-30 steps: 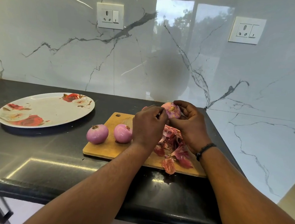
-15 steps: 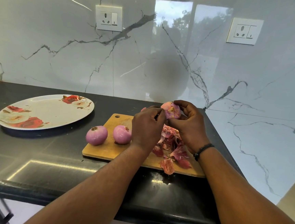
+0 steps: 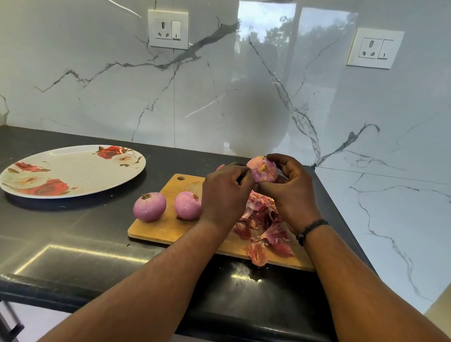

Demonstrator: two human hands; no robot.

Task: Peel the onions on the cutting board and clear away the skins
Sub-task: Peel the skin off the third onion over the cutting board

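Underneath, black countertop point(image 3: 76, 239) meets veined marble wall point(image 3: 253, 91).

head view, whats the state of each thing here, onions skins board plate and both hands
held onion: lifted above the board, partly skinned
left hand: pinching skin at the held onion
right hand: gripping the held onion
two onions: peeled, resting on the board's left part
skins: loose pile on the board's right part
cutting board: flat on the counter
plate: nothing on it
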